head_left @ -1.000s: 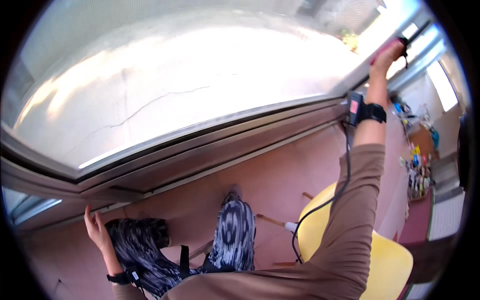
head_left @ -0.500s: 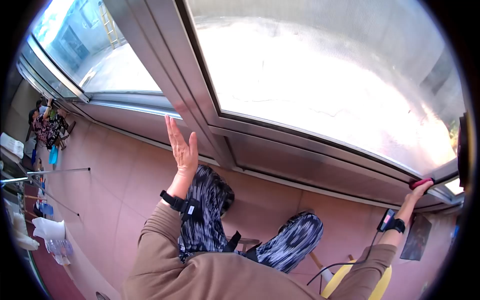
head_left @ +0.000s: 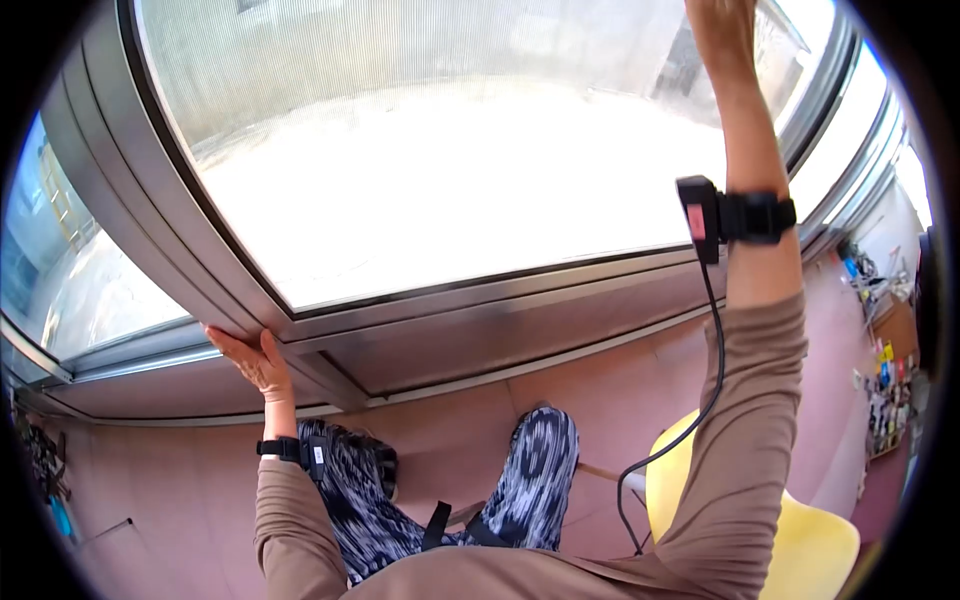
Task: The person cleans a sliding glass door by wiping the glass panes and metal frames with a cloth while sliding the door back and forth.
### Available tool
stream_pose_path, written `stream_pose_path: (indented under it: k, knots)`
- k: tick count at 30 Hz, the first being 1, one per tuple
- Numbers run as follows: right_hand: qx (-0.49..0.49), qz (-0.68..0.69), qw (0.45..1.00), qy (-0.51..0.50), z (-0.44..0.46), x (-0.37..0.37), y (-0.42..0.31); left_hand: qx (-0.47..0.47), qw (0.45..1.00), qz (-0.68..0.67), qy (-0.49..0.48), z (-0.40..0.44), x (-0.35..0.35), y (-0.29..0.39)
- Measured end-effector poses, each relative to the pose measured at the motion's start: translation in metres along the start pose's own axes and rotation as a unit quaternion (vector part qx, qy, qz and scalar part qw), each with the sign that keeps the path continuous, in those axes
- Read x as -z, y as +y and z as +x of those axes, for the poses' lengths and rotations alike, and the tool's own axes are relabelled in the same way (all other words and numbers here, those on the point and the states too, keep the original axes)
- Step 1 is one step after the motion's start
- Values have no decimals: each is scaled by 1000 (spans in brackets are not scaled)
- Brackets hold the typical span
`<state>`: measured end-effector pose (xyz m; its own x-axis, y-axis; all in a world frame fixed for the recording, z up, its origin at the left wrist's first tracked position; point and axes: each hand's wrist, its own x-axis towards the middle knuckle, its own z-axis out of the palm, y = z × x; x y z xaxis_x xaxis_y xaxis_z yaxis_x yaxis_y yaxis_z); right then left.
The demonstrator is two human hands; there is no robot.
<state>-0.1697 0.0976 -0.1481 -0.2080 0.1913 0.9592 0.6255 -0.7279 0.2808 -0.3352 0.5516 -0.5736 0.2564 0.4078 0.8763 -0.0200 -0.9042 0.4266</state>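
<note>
Both arms at the window, left hand spread, right hand cut off

The left arm bends forward, its hand (head_left: 255, 367) wide, thumb raised apart from the fingers, which point up and left over the metal frame (head_left: 215, 270); contact is unclear. The right arm reaches straight and far forward across the glass pane (head_left: 450, 180) — its hand (head_left: 722, 15) leaves the top edge, so whether it grips anything cannot be told.

The pane stands ahead of the person, between the two hands. Its lower left corner lies just beside the left hand; from there the bottom edge rises gently rightward, and the side edge curves up and left. The top is cut off, so the long axis is uncertain.

Bare floor (head_left: 450, 410) opens between the knees and the frame's base. The yellow chair (head_left: 810, 540) sits close beside the right sleeve, near a looping black cable (head_left: 718, 350).
</note>
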Motion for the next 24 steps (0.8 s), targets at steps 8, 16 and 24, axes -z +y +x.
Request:
stream_pose_path:
  k: [8,16,24]
  knots:
    - [51,-113,992,-9,-29,-49,-131,-29,999,20,15,-11,-10,-18]
    - [129,41,914,-383,-261,-42,-254,-8,998,17,-56,-17,-2,-15]
    - [286,140,864,-391,-214,-52,-242,-65,989,66,-115,-25,8,-12]
